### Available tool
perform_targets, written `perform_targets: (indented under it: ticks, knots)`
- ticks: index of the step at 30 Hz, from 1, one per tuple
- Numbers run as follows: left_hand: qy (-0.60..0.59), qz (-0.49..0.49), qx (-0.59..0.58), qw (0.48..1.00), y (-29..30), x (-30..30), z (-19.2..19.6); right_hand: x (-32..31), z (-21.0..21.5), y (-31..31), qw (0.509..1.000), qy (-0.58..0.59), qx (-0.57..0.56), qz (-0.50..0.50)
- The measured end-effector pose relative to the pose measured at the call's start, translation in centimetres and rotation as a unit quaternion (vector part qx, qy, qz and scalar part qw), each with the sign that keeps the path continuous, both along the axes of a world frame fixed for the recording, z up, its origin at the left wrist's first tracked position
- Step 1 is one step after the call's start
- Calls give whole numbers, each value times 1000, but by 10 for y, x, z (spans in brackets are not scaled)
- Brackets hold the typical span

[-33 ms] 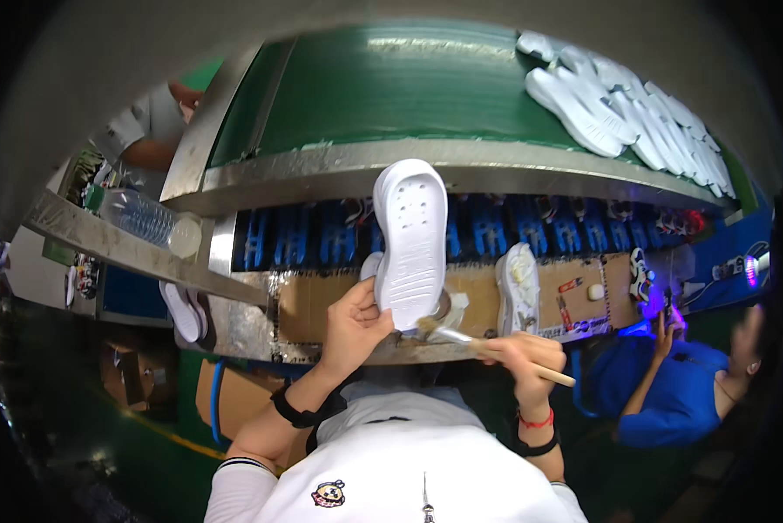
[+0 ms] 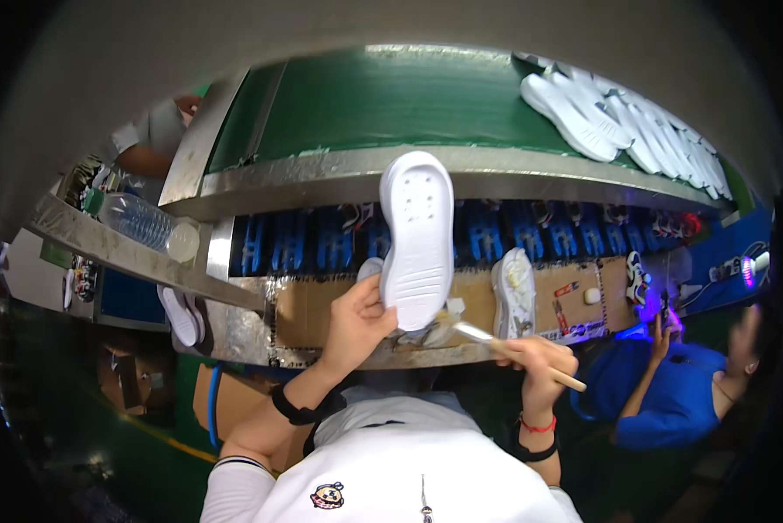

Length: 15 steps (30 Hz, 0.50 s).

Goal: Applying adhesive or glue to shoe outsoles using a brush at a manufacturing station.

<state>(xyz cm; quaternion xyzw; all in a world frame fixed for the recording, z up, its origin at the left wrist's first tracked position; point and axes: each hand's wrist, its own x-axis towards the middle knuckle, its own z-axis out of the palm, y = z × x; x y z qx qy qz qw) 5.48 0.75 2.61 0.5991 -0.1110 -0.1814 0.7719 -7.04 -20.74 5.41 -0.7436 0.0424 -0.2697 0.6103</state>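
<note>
My left hand [image 2: 356,322] pinches the heel end of a white shoe sole [image 2: 417,235]. The sole stands with its toe end pointing away from me, and the face turned up shows small holes and ridges. In my right hand [image 2: 538,366] is a brush [image 2: 477,332] with a pale handle. Its bristles are close to the sole's lower right edge; whether they touch it I cannot tell. Behind my left hand another white sole [image 2: 369,268] is partly hidden. To the right a white sole [image 2: 515,292] with pale material inside lies on the cardboard [image 2: 308,309].
Beyond the bench runs a green conveyor belt [image 2: 409,105] with a metal edge, piled at right with white soles [image 2: 627,131]. A clear bottle [image 2: 143,222] lies at left near white shoes [image 2: 180,314]. A person in blue [image 2: 670,392] sits at right; another's arm [image 2: 152,157] shows upper left.
The brush and my right hand have shifted slightly to the right, the bristles moving off the sole's bottom edge. The held sole has moved a little up and right.
</note>
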Motion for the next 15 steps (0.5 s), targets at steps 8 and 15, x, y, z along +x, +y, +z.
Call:
perform_targets:
  ticks: [8, 15]
  knots:
    - [13, -125, -225, 966, -155, 145, 95, -27, -4, -23, 967, -10, 169, -188]
    - [-63, 13, -159, 985, -83, 77, 27, -8, -22, 1, 977, 25, 157, -139]
